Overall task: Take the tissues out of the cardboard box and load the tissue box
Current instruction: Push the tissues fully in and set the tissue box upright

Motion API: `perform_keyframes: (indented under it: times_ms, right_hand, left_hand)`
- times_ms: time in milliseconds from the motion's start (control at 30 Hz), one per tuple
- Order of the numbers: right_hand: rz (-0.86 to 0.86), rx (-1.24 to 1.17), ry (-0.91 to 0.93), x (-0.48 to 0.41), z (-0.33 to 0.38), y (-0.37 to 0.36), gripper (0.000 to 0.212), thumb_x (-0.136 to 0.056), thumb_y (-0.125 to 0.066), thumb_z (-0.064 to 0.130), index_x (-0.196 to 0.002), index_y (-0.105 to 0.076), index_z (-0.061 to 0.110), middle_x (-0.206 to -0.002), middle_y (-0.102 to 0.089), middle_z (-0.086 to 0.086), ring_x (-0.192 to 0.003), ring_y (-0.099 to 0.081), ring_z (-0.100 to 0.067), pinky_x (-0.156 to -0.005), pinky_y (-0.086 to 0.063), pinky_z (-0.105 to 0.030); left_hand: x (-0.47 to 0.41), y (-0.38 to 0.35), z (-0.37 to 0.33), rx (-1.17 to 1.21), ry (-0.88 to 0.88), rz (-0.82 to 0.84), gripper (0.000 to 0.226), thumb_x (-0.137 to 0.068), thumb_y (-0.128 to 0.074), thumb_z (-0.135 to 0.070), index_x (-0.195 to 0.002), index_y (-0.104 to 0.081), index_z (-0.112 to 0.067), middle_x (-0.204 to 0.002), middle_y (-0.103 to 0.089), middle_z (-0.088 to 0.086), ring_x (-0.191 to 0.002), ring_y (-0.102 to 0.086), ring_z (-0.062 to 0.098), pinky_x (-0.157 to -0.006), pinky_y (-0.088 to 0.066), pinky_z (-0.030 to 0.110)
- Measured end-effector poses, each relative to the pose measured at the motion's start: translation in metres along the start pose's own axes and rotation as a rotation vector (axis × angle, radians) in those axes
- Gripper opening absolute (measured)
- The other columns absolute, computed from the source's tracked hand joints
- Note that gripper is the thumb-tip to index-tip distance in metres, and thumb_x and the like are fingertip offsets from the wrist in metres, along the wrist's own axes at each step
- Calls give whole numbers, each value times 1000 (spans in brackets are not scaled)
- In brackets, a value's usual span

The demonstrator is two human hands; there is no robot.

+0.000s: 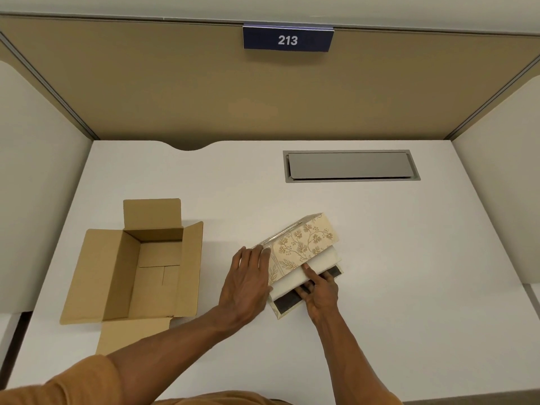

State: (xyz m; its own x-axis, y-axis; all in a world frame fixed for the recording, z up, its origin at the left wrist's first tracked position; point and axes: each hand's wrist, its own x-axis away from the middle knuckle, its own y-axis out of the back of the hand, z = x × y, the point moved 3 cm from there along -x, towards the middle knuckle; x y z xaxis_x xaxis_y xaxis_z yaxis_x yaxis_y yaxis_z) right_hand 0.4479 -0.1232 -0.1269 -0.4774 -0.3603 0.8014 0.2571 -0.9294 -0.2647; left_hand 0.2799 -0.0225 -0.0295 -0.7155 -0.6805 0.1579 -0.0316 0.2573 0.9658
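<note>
The right hand's [317, 290] index finger is stretched out and presses on the white pack of tissues [306, 271], while its other fingers are curled against the dark inner edge of the floral tissue box [304, 244]; it pushes on the pack rather than gripping it. The left hand [248, 276] lies flat and spread against the left end of the tissue box, fingers extended and touching the patterned side, steadying it without closing around it. The tissue pack sits partly inside the box, its near edge sticking out between the patterned cover above and the dark-lined base below. The tissue box rests at an angle on the white desk [409, 258], near its middle. To the left, apart from the hands, stands the cardboard box [140, 267], flaps open and its inside bare. Farther back on the desk sits a grey cable hatch [350, 166], and a blue sign reading 213 [287, 39] hangs on the tan partition [175, 83].
</note>
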Motion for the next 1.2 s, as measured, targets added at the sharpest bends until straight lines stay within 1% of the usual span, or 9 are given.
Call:
perform_keyframes:
  times_ms: [100,200,300,433,567,633,800,967,1200]
  right_hand:
    - [-1,29,58,3,-1,0,50,-92,-82,2,-138,-62,1,-129,-75,-23,-111,-76,-38,-72,-69,-47]
    - [-2,87,123,7,-3,1,43,-93,-83,6,-132,-66,1,-115,-81,-19,-99,-82,-31,-74,-71,-44]
    - [-5,148,173,9,-7,7,40,-94,-84,11,-131,-71,5,-110,-84,-13,-97,-84,-24,-81,-70,-41]
    - [6,162,190,13,-12,21,46,-98,-80,14,-140,-67,3,-119,-83,-13,-112,-80,-26,-99,-65,-44]
    - [15,157,191,18,-12,36,40,-103,-69,-1,-142,-65,4,-119,-79,-20,-119,-76,-36,-86,-69,-31]
    - [21,170,184,17,-12,41,45,-102,-63,-10,-145,-63,3,-125,-77,-24,-121,-74,-40,-84,-69,-31]
    - [29,195,157,25,-6,43,50,-96,-56,-24,-132,-65,9,-118,-78,-18,-107,-75,-34,-77,-69,-29]
    - [-28,196,123,21,-5,53,39,-97,-60,-18,-131,-69,0,-119,-79,-24,-106,-78,-39,-79,-70,-36]
    - [-41,146,105,22,-6,62,41,-94,-66,-16,-134,-67,-7,-119,-81,-24,-113,-78,-43,-100,-64,-51]
  left_hand:
    - [8,-4,-8,13,-9,-4,107,-56,-103,-40,-143,-51,-6,-136,-67,17,-120,-68,35,-110,-55,51]
    - [13,-7,-14,4,-17,19,106,-53,-104,-36,-142,-55,-6,-133,-69,17,-117,-70,34,-107,-57,49]
    - [15,-8,-17,-7,-27,55,108,-51,-105,-34,-142,-56,-6,-132,-70,17,-116,-71,34,-105,-59,48]
    - [18,-10,-18,-17,-55,91,102,-54,-103,-31,-141,-55,-10,-134,-68,15,-119,-69,34,-108,-57,48]
    - [25,-15,-23,-33,-108,121,93,-57,-101,-26,-137,-57,-12,-134,-68,14,-121,-68,34,-109,-56,47]
    - [30,-20,-25,-48,-133,143,89,-58,-101,-29,-135,-61,-12,-135,-69,15,-122,-69,35,-108,-57,48]
    - [38,-31,-31,-75,-178,189,82,-58,-101,-33,-129,-67,-10,-135,-71,19,-121,-71,37,-107,-57,53]
    - [41,-37,-38,-96,-182,210,77,-60,-98,-29,-127,-67,-8,-137,-69,23,-122,-69,40,-111,-55,56]
    - [43,-49,-38,-140,-214,214,71,-71,-93,-29,-131,-64,-7,-141,-66,25,-126,-66,41,-116,-48,58]
